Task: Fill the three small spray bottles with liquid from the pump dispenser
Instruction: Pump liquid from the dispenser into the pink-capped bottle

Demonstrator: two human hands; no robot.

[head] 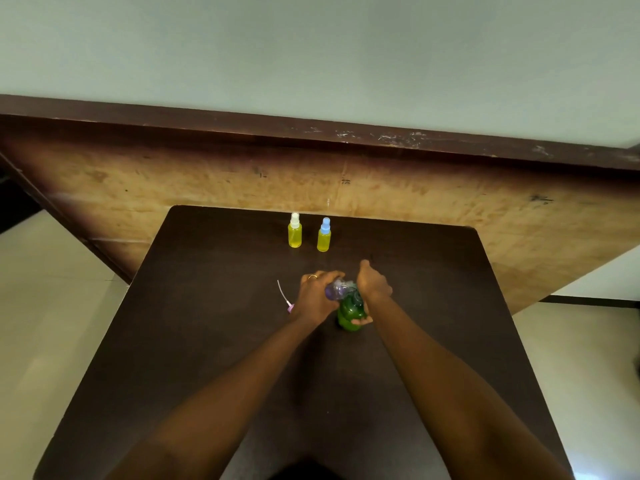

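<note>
Fingers (325,277) of the left hand (317,296) curl round a small clear purple-tinted bottle (335,289), held at the spout of the green translucent pump dispenser (350,311). The right hand (374,284) clasps the dispenser from above on the dark brown surface (207,341). At the back, a white-capped spray bottle (294,233) and a blue-capped spray bottle (323,237) stand full of yellow liquid. A pink spray head (290,308) lies loose nearby, so filling and capping the third bottle seemingly remain.

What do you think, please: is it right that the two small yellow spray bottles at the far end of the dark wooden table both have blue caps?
Not quite. The head view shows only one small yellow spray bottle with a blue cap; the other small yellow spray bottle, to its left, has a white cap. Both do stand at the far end of the dark wooden table.
</note>
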